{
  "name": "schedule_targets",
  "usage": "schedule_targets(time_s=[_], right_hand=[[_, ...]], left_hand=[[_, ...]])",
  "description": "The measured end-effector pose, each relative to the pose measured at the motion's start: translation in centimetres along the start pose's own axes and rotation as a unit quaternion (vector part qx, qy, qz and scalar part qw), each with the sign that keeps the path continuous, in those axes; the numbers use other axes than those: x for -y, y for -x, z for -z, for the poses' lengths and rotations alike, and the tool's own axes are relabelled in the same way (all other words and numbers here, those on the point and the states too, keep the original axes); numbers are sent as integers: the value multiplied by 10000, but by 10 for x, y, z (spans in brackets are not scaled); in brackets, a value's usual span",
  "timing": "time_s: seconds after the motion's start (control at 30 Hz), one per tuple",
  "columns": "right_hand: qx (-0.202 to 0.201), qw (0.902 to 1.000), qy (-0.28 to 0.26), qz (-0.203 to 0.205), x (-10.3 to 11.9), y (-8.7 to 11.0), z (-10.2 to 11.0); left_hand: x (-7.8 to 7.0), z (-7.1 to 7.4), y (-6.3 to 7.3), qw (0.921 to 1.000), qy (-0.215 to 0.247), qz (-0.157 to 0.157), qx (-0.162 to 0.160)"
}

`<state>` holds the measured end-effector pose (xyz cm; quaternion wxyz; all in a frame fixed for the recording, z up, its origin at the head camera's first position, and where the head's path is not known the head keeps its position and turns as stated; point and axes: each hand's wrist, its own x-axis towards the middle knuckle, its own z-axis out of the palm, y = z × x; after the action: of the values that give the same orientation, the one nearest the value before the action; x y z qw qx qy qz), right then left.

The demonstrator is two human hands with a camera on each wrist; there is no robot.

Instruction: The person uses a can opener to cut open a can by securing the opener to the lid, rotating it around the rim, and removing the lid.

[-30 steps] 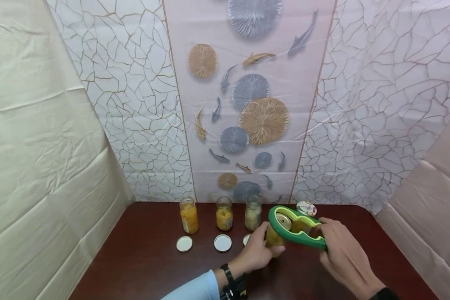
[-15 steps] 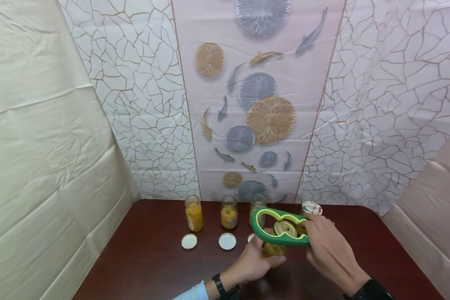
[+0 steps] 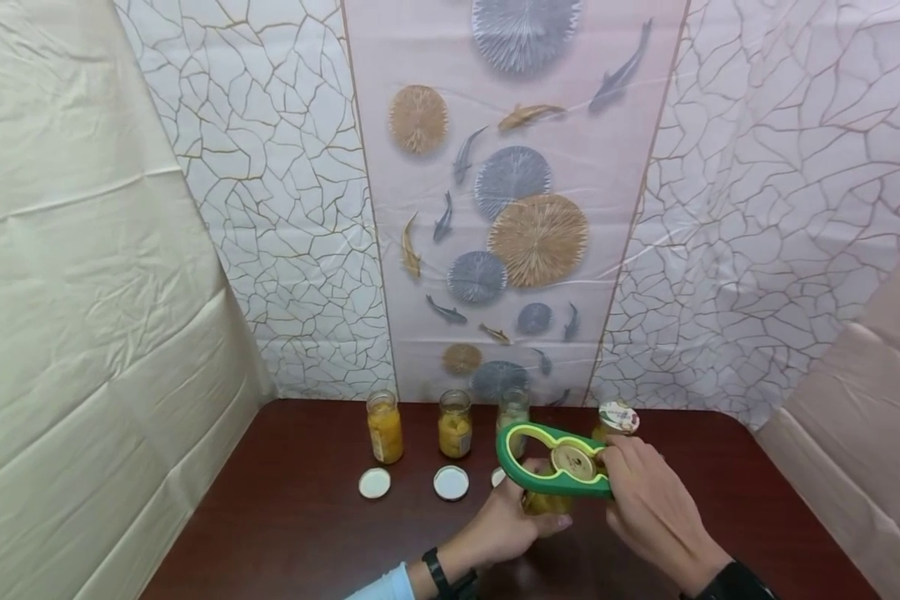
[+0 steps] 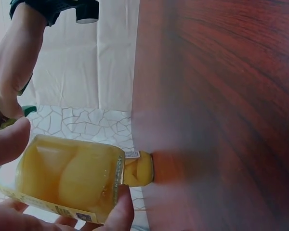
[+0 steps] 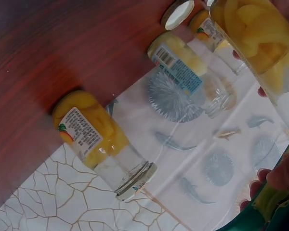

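My left hand (image 3: 506, 527) grips a glass jar of yellow fruit pieces (image 3: 547, 503) round its side. In the left wrist view, the fingers and thumb wrap the jar (image 4: 77, 168), and pale fruit halves show through the glass. A gold lid (image 3: 572, 462) tops it. My right hand (image 3: 656, 508) holds a green jar opener (image 3: 547, 482) with a lime, scalloped inner edge. The opener lies over the jar top, its notches nearest the right hand framing the lid and its wide loop reaching left. The right hand's fingers partly hide the opener's near end.
Three lidless fruit jars stand along the back: orange (image 3: 385, 429), yellow (image 3: 456, 429) and pale (image 3: 513, 410). Before them lie white lids (image 3: 375, 483), (image 3: 451, 482), the third partly hidden. A capped jar (image 5: 94, 134) stands behind the right hand. A patterned backdrop (image 3: 540, 333) rises behind the table.
The opener has slid left over the jar, so the lid now sits in the notches near my right hand instead of the wide loop. My left hand keeps its hold on the jar.
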<state>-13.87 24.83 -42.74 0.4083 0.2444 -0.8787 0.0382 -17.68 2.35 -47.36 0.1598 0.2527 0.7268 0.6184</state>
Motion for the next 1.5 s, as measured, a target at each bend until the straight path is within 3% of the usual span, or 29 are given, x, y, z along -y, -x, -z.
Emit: schedule_targets(time_s=[0.2,0.4,0.47,0.7,0.93,1.23,1.33,1.5], right_hand=[[104,9999,-13,-23,2,2,0],[252,9997,8,34,0,5,0],[224,9996,-57,131,-2,4,0],[66,9980,-343,523,-8,-2,1],[127,9965,-570,604,-8,-3,1],[-38,9960,-608,653,-6,-4,1],[-176,9954,-596,730,-7,-4,1],[-231,9977,-432,478,-16,-1,5]], left_hand=[[6,4,3,9995,43,-131,269],[13,13,2,9938,73,-410,1030],[15,18,0,9901,55,-468,1323],[16,41,-11,9763,-431,-171,2112],[18,49,-15,9557,51,-75,2940],[22,48,-16,9461,492,-194,3196],[24,46,-14,9459,564,-214,3188],[27,45,-8,9490,974,-339,2980]])
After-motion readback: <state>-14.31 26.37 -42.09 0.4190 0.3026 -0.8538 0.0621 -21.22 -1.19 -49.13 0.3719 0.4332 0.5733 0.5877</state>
